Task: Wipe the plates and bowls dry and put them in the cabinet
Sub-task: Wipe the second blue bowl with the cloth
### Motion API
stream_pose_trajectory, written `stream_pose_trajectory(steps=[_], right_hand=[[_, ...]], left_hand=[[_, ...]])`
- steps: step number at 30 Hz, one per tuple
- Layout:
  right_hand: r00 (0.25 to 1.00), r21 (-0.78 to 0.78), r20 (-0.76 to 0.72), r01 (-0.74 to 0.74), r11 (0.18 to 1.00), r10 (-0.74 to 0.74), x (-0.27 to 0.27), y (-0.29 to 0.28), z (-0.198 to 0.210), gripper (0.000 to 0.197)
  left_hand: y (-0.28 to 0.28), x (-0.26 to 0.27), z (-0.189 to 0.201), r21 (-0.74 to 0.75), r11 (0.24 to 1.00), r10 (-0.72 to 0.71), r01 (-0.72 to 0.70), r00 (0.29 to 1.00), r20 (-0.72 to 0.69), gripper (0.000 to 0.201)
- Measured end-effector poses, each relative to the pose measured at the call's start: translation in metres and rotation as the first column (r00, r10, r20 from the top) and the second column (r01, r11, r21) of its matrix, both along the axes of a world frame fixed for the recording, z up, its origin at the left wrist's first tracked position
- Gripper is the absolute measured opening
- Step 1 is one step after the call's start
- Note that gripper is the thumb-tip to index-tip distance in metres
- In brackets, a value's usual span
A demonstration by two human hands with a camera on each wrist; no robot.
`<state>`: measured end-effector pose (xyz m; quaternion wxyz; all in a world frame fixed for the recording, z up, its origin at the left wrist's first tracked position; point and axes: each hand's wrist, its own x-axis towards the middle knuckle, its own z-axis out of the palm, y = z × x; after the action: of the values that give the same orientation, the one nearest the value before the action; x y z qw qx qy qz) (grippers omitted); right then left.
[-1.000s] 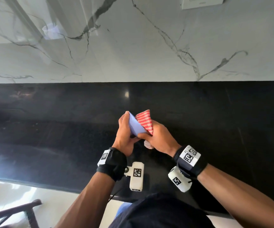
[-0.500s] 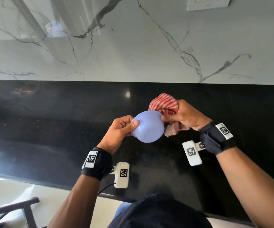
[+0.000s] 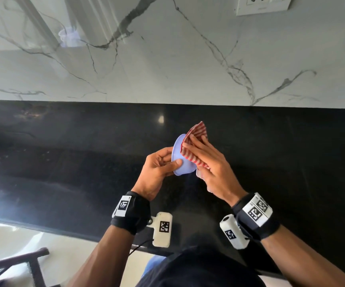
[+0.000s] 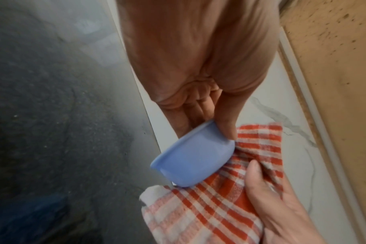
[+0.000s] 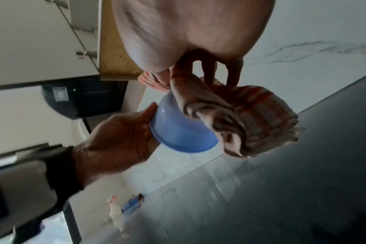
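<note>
A small light-blue bowl (image 3: 180,167) is held in the air over the black counter, tipped on its side with its rim toward the left. My left hand (image 3: 167,162) grips it at the rim, thumb on the outer wall. My right hand (image 3: 200,150) holds a red-and-white checked cloth (image 3: 196,133) and presses it against the bowl's outer wall and base. In the left wrist view the bowl (image 4: 194,158) lies against the cloth (image 4: 209,206), with the right thumb on the fabric. The right wrist view shows the bowl (image 5: 178,132) beside the bunched cloth (image 5: 261,115).
The black counter (image 3: 84,162) runs left to right below a marble backsplash (image 3: 167,69) with a wall socket (image 3: 262,5) at the top right. A dark chair (image 3: 22,264) stands past the counter's front edge. Pale cabinets (image 5: 31,41) and a dark appliance (image 5: 90,97) show behind.
The bowl has been turned: its base faced me half a second ago, now it is side-on. My right hand has swung the cloth from the bowl's right side over its outer wall.
</note>
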<state>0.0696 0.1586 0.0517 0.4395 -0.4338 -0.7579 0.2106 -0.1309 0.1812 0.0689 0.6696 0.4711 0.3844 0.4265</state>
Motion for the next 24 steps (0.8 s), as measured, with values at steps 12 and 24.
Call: stream_pose_trajectory(steps=[12,24], right_hand=[[0.994,0.052,0.057,0.089,0.995,-0.092,-0.015,0.013,-0.001,0.045],[0.494,-0.59,-0.724,-0.081,0.804,-0.481,-0.028,0.024,0.017,0.03]], left_hand=[[-0.003,0.015,0.002,0.097,0.995,-0.027,0.019,0.997,0.079,0.022],[-0.012,0.025,-0.007,0.127,0.973,-0.186,0.193,0.981,-0.061,0.025]])
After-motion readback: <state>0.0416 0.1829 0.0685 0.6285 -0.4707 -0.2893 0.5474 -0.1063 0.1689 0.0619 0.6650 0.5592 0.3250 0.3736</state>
